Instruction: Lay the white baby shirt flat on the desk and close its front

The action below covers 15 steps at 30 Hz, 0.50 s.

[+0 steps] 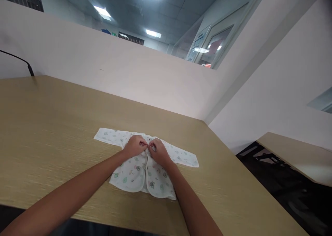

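Note:
A small white baby shirt (135, 173) with a faint coloured print lies flat on the wooden table (52, 125), sleeves spread to both sides and front opening facing up. My left hand (134, 145) and my right hand (158, 151) meet at the neckline, each pinching one edge of the front opening near the collar. The fingertips of both hands nearly touch over the closure. The lower front panels lie apart and loose towards me.
A white partition wall (116, 73) runs along the table's far edge. A black cable (23, 61) comes down at the back left corner. The table's right edge (233, 153) drops to a dark floor gap, with another desk (298, 153) beyond.

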Motion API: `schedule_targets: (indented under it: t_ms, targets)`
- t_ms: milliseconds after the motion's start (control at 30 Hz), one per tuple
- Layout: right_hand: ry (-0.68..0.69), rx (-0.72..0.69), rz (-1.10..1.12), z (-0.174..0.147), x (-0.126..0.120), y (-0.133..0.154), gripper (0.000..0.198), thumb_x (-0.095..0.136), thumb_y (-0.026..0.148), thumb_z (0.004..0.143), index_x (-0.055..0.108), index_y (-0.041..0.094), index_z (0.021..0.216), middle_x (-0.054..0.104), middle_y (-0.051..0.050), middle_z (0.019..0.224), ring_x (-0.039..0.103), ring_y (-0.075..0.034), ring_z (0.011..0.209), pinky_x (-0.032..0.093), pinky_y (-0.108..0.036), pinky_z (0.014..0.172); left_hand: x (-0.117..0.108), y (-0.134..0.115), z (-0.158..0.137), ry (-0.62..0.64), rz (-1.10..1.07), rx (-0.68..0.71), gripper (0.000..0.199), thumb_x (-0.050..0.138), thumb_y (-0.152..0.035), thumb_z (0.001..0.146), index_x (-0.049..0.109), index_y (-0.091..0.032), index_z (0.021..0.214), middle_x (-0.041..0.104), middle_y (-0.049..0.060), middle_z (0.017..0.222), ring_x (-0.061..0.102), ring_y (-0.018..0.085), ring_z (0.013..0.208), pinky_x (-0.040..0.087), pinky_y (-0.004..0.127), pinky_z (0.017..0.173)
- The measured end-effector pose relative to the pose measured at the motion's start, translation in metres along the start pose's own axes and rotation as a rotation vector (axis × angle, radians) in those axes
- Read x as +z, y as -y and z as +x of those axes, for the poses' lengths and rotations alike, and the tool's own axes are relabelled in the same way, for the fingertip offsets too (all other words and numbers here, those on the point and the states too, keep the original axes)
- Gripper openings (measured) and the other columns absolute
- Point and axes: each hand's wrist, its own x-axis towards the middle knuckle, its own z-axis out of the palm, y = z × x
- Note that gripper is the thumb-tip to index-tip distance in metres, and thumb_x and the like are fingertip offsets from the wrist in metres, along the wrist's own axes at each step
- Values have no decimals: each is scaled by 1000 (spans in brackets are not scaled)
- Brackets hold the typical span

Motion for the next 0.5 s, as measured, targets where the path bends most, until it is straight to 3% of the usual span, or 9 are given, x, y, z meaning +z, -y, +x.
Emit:
schedule_targets:
  t_ms: [500]
  targets:
    - [35, -30, -87, 1, -5, 8, 8, 53, 15, 90, 57, 20, 85, 61, -5, 93, 54, -20, 91, 40, -31, 83, -13, -26, -3, 3, 268, -103, 12, 67, -19, 73, 78, -22, 71, 74, 1, 80, 61, 21, 84, 37, 35, 82]
